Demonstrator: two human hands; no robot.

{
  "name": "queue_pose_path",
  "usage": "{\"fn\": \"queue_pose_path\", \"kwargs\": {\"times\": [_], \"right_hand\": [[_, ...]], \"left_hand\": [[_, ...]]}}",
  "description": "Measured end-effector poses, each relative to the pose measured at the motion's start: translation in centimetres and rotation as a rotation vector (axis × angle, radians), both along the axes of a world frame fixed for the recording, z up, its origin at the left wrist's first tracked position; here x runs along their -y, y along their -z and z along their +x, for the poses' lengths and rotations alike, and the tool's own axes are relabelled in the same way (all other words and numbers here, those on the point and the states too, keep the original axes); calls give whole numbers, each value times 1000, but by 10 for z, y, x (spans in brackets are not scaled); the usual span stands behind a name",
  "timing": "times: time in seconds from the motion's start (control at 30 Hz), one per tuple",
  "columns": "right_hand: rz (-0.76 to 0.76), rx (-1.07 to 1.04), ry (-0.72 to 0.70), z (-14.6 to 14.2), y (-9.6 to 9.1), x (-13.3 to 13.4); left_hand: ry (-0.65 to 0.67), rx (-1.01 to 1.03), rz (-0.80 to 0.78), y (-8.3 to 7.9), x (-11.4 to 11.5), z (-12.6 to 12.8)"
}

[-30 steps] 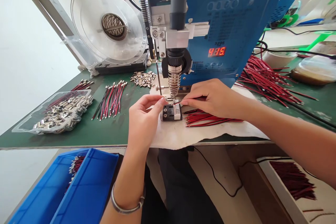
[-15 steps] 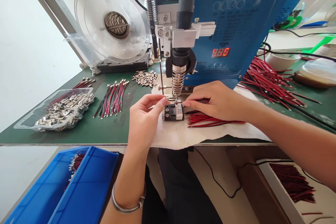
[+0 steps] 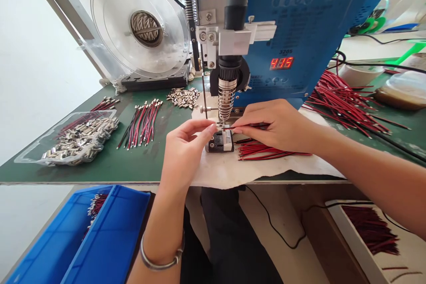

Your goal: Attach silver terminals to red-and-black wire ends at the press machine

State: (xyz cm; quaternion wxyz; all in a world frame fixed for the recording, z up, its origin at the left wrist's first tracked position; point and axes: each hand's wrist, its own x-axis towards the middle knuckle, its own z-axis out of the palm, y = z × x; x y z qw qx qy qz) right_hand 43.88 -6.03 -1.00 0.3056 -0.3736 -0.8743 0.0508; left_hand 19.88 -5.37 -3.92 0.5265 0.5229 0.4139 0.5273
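Note:
My left hand (image 3: 186,146) is closed in a pinch at the left of the soldering tip, with a small metal connector (image 3: 218,127) at its fingertips. From the right, my right hand (image 3: 273,125) pinches a red and black wire (image 3: 229,128), whose end points at the connector. Whether wire and connector touch is too small to tell. Just below the fingertips is the small black and metal fixture (image 3: 219,142). Above it hangs the spring-wrapped soldering iron (image 3: 227,97) of the blue soldering machine (image 3: 286,17). Several red and black wires (image 3: 262,151) lie under my right hand.
A clear tray (image 3: 26,157) of metal connectors stands left, near finished-looking wires (image 3: 146,122) in a row. Loose connectors (image 3: 183,97) lie behind. A large wire pile (image 3: 342,102) is at right. Blue bins (image 3: 100,235) sit below the table edge, left.
Both hands stay at the fixture. The wire and the connector now show more plainly between my fingertips, slightly above the fixture. The view has shifted a little.

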Motion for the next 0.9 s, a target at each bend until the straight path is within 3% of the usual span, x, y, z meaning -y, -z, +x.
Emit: {"fn": "queue_pose_path", "kwargs": {"times": [0.4,0.9], "right_hand": [[12,-51,72,-1,2,1],[49,-46,24,-1,1,1]], "left_hand": [[-13,-21,35,3,-1,0],[-9,-19,42,4,0,-1]]}}
